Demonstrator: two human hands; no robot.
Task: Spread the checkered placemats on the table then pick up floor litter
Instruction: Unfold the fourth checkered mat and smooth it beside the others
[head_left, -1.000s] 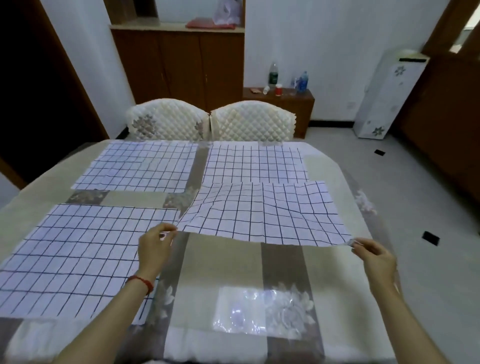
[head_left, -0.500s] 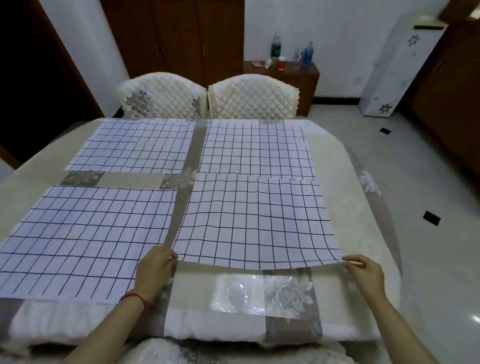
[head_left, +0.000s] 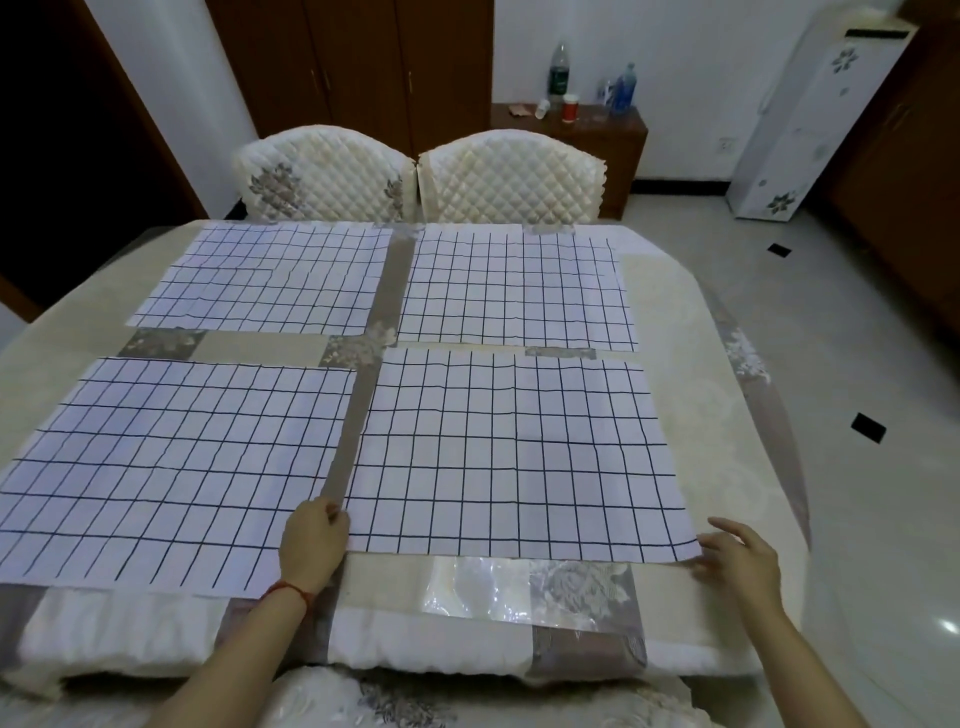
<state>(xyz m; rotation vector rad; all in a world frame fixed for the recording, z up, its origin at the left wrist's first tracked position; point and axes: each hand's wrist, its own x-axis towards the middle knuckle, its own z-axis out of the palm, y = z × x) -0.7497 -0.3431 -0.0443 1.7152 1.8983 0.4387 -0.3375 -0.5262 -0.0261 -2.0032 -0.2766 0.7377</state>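
Several white placemats with a dark grid lie flat on the cloth-covered table. The near-right placemat lies beside the near-left one; beyond them are the far-left and far-right placemats. My left hand pinches the near-left corner of the near-right placemat. My right hand has its fingers spread, with the fingertips at that mat's near-right corner. Two small dark squares show on the pale floor at right; whether they are litter or tile insets is unclear.
Two quilted cream chairs stand at the table's far side. A low wooden cabinet with bottles is behind them, and a white floor unit stands at the back right. A quilted chair back is right below me.
The near-right placemat was pulled toward me and lowered until it lies flat. My right hand has opened off its corner. My view has tilted down and closer.
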